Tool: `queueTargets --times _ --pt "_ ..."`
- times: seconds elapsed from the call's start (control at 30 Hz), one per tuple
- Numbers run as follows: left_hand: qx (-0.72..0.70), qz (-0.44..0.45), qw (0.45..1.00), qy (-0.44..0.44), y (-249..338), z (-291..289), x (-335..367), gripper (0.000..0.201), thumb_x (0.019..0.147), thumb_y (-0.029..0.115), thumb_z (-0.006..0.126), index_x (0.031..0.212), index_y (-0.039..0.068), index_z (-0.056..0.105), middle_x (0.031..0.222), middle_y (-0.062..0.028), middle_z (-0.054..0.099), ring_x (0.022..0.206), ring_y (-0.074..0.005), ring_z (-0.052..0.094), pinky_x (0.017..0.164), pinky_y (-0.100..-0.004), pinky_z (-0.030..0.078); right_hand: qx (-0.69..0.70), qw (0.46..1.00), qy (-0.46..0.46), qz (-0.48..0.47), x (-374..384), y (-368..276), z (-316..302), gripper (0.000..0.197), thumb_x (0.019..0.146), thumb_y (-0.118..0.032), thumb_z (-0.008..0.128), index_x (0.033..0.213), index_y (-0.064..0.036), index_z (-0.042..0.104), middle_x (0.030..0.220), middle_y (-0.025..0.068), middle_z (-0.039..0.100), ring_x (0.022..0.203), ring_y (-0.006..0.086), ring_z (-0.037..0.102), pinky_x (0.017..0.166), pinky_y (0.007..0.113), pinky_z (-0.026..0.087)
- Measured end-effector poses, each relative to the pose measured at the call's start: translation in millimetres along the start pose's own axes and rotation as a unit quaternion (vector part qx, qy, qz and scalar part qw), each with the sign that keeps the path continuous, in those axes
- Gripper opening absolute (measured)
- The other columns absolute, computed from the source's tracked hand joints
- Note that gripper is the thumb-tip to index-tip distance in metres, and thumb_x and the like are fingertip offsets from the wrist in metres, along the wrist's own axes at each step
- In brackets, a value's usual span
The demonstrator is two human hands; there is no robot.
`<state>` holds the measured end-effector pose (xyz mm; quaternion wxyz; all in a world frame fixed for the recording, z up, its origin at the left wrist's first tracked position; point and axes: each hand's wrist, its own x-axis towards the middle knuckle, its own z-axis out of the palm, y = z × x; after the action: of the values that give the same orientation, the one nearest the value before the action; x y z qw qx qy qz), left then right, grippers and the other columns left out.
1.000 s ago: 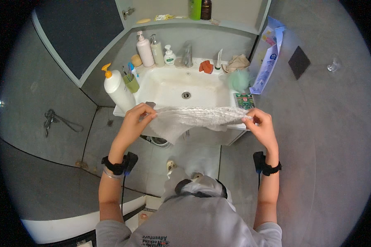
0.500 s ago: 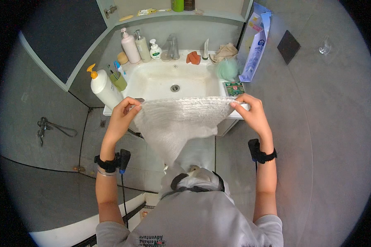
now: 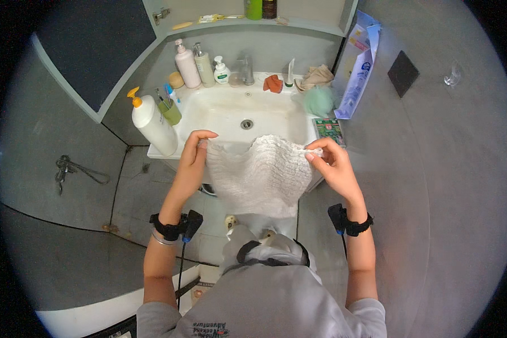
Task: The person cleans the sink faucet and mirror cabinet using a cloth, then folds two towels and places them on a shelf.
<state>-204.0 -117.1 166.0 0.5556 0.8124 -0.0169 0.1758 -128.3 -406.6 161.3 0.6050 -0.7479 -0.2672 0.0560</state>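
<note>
- A person stands at a white bathroom sink [image 3: 276, 121], holding up a pale ribbed cloth [image 3: 262, 177] by its two top corners.
- The left hand [image 3: 192, 160] pinches the cloth's left corner between thumb and fingers, the grip closed on the fabric just in front of the sink's near edge.
- The right hand [image 3: 331, 164] grasps the opposite corner, fingertips clenched on a small tuft of cloth at the sink's right front corner.
- The cloth hangs between the two hands, its top edge sagging slightly in the middle and its body gathered and draped down in front of the basin.
- Each wrist carries a black band: one on the left wrist [image 3: 172, 226], one on the right wrist [image 3: 350, 222].
- A large white pump bottle with an orange nozzle [image 3: 151, 123] stands at the sink's left edge, beside a green cup of toothbrushes [image 3: 170, 110].
- Three smaller bottles [image 3: 203, 66] line the back ledge next to the tap [image 3: 245, 69].
- A teal bath sponge [image 3: 320, 100] rests on the sink's right rim, with a green packet [image 3: 329, 129] just in front of it.
- A blue-and-white pouch [image 3: 359, 70] leans against the wall to the right.
</note>
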Motion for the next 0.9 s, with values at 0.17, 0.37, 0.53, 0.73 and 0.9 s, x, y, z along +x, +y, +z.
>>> queueTargets --times 0.17,0.37,0.53,0.73,0.9 --pt "-0.090 0.001 0.995 -0.048 12 7 -10 0.021 0.084 0.016 0.055 0.102 0.006 0.052 0.092 -0.0038 0.050 0.089 -0.0117 0.051 0.077 -0.0273 0.042 -0.046 0.999 0.001 -0.026 0 4 24 0.021 0.083 -0.013 0.059 0.099 -0.0011 0.055 0.093 0.0063 0.060 0.087 0.0144 0.054 0.077 0.027 0.043" --pt "0.113 0.114 0.962 -0.221 20 56 -15 0.045 0.075 0.029 0.066 0.110 0.004 0.049 0.105 -0.0139 0.049 0.088 -0.0302 0.056 0.074 -0.0365 0.046 -0.111 0.991 -0.020 -0.077 -18 -4 54 0.016 0.075 -0.003 0.064 0.089 0.0011 0.057 0.087 0.0148 0.063 0.081 0.0235 0.062 0.071 0.031 0.047" --pt "0.156 0.134 0.955 -0.215 4 58 -18 0.039 0.076 0.020 0.062 0.108 0.005 0.046 0.103 -0.0123 0.047 0.074 -0.0308 0.058 0.062 -0.0390 0.046 -0.100 0.990 0.005 -0.097 -19 11 64 0.012 0.073 0.000 0.063 0.083 0.0011 0.057 0.080 0.0138 0.063 0.076 0.0243 0.062 0.069 0.032 0.046" --pt "0.155 0.168 0.957 -0.182 13 48 -28 0.031 0.078 0.014 0.058 0.106 0.005 0.048 0.097 -0.0100 0.049 0.073 -0.0302 0.057 0.060 -0.0393 0.046 -0.152 0.970 0.006 -0.188 -18 26 68 0.013 0.068 0.003 0.065 0.077 0.0002 0.056 0.074 0.0106 0.051 0.073 0.0238 0.052 0.068 0.030 0.041" --pt "0.126 0.160 0.965 -0.168 3 54 -28 0.014 0.080 0.013 0.053 0.088 0.004 0.046 0.086 -0.0085 0.050 0.071 -0.0307 0.055 0.057 -0.0398 0.041 -0.035 0.997 -0.056 -0.025 -33 96 63 0.048 0.080 -0.013 0.064 0.122 -0.0019 0.044 0.117 0.0120 0.048 0.102 0.0182 0.047 0.087 0.031 0.039"
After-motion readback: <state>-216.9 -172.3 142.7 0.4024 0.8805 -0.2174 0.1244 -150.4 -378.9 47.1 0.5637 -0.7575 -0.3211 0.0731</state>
